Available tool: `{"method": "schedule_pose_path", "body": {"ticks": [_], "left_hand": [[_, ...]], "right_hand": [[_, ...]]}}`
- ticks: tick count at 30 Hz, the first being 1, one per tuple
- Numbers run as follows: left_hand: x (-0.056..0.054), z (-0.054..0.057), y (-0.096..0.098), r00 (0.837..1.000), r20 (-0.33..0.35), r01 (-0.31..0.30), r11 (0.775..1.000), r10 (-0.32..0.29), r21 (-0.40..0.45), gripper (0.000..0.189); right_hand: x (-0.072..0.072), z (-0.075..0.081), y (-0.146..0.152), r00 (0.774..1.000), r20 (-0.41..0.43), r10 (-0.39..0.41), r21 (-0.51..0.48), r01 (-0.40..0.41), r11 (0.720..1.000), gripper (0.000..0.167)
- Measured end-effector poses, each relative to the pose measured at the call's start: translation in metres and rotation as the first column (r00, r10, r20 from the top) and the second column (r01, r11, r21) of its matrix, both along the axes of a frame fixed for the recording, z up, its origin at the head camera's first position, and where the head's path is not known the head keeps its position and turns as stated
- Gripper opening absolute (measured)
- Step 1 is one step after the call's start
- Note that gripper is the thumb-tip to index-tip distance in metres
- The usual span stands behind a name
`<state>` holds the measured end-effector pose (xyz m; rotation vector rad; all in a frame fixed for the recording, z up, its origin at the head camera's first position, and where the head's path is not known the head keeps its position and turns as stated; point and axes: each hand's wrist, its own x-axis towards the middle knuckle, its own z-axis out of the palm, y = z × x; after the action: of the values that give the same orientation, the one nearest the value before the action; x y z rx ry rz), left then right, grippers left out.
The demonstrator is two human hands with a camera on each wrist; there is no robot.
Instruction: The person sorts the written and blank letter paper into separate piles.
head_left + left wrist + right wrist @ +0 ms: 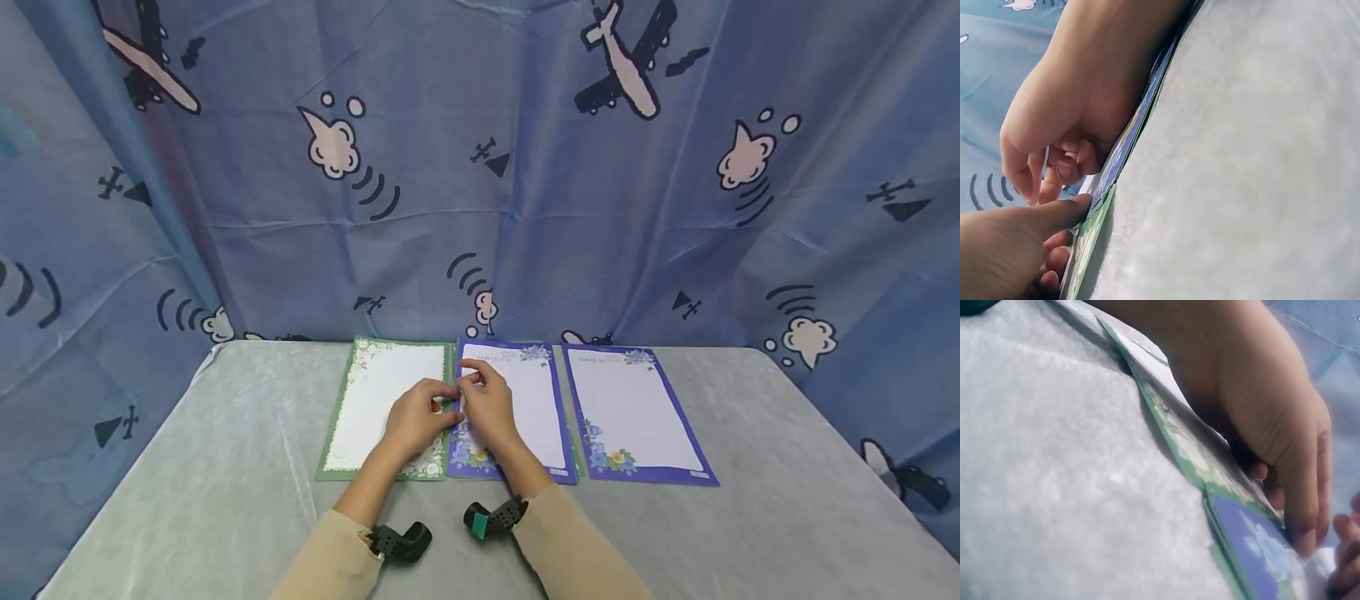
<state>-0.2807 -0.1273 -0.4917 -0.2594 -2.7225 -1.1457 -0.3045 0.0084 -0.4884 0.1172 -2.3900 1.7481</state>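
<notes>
I see middle purple-bordered sheet [525, 400] on grey table [247, 467], long axis running away from me toward curtain [525, 208], flower corner nearest. Left hand [414, 419] and right hand [487, 402] meet at its left edge, fingertips curled, pinching that edge. Green-bordered sheet [375, 400] touching on left, under left hand. Second purple sheet [637, 417] just beside on right, untouched.

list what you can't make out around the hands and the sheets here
- Head view: whether the left hand and right hand pinch anything; the fingertips are too small.
- Head view: the writing on the middle purple sheet; too small.
- Left wrist view: the green sheet; edge-on, blurred.
</notes>
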Motion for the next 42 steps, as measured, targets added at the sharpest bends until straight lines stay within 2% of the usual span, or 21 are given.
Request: {"method": "schedule_pose_path", "body": {"ticks": [5,8,10,12,14,17,21,24,30,34,42], "left_hand": [[-0.003,0.002,0.002,0.999,0.04,0.019,1.0,-0.019,0.003,0.026],[-0.005,0.005,0.003,0.998,0.05,0.025,1.0,-0.024,-0.015,0.027],[-0.005,0.006,0.003,0.998,0.055,0.016,1.0,-0.015,-0.021,0.028],[-0.006,0.007,0.003,0.998,0.056,0.006,1.0,-0.004,-0.022,0.028],[-0.006,0.007,0.002,0.999,0.055,0.004,1.0,-0.003,-0.021,0.027],[-0.005,0.006,0.001,0.998,0.057,0.016,1.0,-0.015,-0.017,0.028],[-0.005,0.005,-0.001,0.998,0.061,0.018,1.0,-0.017,-0.018,0.028],[-0.004,0.003,-0.003,0.998,0.063,0.016,1.0,-0.015,-0.015,0.027],[-0.002,0.001,-0.005,0.998,0.058,0.028,1.0,-0.027,-0.012,0.028],[0.001,0.0,-0.005,0.998,0.055,0.016,1.0,-0.015,-0.018,0.028],[0.001,-0.002,-0.002,0.999,0.031,0.015,1.0,-0.015,-0.015,0.028]], "right_hand": [[-0.005,0.007,0.012,0.996,0.046,0.082,-0.063,-0.079,0.995,0.029],[-0.004,0.016,0.028,0.989,0.068,0.131,-0.022,-0.13,0.991,0.025],[-0.001,0.023,0.04,0.988,0.067,0.141,0.061,-0.145,0.988,0.025],[0.002,0.028,0.053,0.991,0.056,0.123,0.151,-0.13,0.98,0.025],[0.005,0.033,0.067,0.996,0.05,0.079,0.199,-0.088,0.976,0.027],[0.007,0.04,0.087,0.998,0.061,-0.006,0.246,-0.009,0.969,0.028],[0.009,0.045,0.11,0.996,0.084,-0.031,0.294,0.005,0.956,0.032],[0.01,0.04,0.122,0.999,0.038,-0.037,0.34,0.022,0.94,0.035],[0.018,0.008,0.134,0.982,-0.126,-0.142,0.411,0.182,0.893,0.035],[0.02,-0.005,0.134,0.978,-0.135,-0.159,0.411,0.201,0.889,0.035],[0.02,-0.007,0.138,0.979,-0.138,-0.15,0.41,0.195,0.891,0.033]]}}
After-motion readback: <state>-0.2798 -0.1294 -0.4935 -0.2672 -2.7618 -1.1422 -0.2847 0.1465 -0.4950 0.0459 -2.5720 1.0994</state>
